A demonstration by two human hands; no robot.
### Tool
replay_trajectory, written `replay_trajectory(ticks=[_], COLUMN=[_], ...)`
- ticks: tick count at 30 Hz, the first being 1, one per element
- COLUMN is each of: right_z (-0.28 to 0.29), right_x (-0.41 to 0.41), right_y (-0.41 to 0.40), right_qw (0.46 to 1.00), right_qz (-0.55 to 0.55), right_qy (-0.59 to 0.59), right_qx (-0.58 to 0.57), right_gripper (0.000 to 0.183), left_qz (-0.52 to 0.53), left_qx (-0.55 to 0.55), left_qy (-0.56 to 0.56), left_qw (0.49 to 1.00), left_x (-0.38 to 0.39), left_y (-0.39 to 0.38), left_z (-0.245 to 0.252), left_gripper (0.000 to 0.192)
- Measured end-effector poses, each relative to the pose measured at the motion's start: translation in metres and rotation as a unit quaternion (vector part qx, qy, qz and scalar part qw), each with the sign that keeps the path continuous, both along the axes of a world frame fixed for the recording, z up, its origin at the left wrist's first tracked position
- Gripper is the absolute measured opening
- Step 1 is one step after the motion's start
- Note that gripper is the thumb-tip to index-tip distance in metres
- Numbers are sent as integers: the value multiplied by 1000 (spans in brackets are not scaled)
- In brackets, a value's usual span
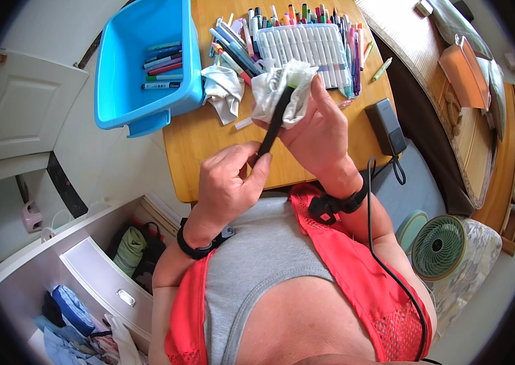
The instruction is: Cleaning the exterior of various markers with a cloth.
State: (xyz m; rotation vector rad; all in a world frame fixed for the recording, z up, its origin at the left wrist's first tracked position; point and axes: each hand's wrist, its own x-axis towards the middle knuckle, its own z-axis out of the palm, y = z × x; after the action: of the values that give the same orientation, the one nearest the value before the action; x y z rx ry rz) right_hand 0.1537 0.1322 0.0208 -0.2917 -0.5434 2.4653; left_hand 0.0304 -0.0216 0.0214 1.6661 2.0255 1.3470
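Observation:
My left hand (232,175) grips the lower end of a slim black marker (278,121) between thumb and fingers. The marker slants up to the right, and its pale green end rests against a crumpled white wipe (301,107). That wipe lies bunched in my right hand (319,132), palm up, with the thumb along its edge. Folds hide whatever the fingers do beneath it. Just beyond my hands is a clear case of white markers (303,43). A second crumpled white cloth (224,89) lies beside a blue plastic bin (143,114).
Several pens lie in the bin. Many loose markers (234,45) crowd the wooden table's (203,159) far side. A green pen (381,69) and a grey power bank (379,125) sit at the right; its black cable (370,219) runs past my right arm. An open drawer (102,278) is lower left.

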Motion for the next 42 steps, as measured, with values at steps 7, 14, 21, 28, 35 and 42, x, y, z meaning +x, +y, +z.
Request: replay_trajectory(ticks=[7,14,21,28,35,42], right_z=[-6,-15,-12,-18,-19,-21], right_x=[2,-5,1,-4,-9,-2], right_y=[7,-24,-2,-15,-5,-18], right_qw=[999,991,996,995,985,976], right_qz=[22,92,-4,32,-81,42], right_qy=[-49,-84,-74,-54,-71,-138], right_qx=[5,50,42,73,134,163], right_gripper=[50,39,36,42,43,42], left_qz=[-6,9,-112,-124,-114,-84], left_qx=[-91,-34,-215,-150,-113,-134], left_qy=[-190,-241,-541,-627,-418,-485], left_qw=[978,970,805,754,894,860], left_x=[3,-5,-9,-14,-6,-9], left_y=[-6,2,4,1,8,9], left_z=[3,-2,-2,-12,-17,-16], left_gripper=[18,22,28,33,32,27])
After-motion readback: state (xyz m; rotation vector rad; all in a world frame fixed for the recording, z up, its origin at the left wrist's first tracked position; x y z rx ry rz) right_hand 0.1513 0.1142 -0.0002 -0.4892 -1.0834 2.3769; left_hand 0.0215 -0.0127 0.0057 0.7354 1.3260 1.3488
